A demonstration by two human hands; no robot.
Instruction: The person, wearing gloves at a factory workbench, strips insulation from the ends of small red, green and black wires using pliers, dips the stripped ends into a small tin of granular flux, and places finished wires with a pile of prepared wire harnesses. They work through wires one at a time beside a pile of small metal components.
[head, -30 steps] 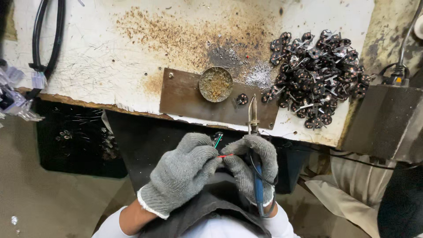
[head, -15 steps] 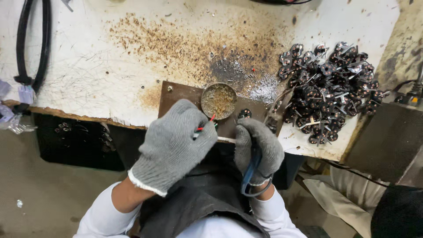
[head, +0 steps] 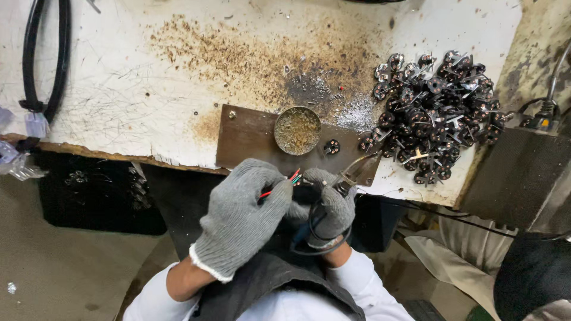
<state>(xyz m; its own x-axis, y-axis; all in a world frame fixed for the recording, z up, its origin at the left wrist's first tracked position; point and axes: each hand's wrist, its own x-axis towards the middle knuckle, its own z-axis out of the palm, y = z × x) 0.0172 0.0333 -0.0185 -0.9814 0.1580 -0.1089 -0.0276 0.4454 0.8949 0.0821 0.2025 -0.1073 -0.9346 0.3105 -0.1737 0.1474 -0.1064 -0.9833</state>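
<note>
Both my hands wear grey knit gloves and meet just below the bench's front edge. My left hand (head: 241,214) pinches a small part with red and green wires (head: 284,182) sticking out between the fingers. My right hand (head: 330,205) grips a pair of pliers (head: 355,171) with blue handles, their metal jaws pointing up and right toward the bench. The pliers' tips are close to the wires, but whether they touch is hidden by the gloves.
A round tin of brownish paste (head: 297,130) sits on a brown metal plate (head: 244,139) at the edge of a stained white bench (head: 131,89). A heap of several small dark wired parts (head: 437,113) lies right. Black cable (head: 44,59) hangs left; a dark box (head: 514,178) stands right.
My hands have dropped from over the plate to just below the bench edge. The tin is uncovered again. The pliers now point up and right.
</note>
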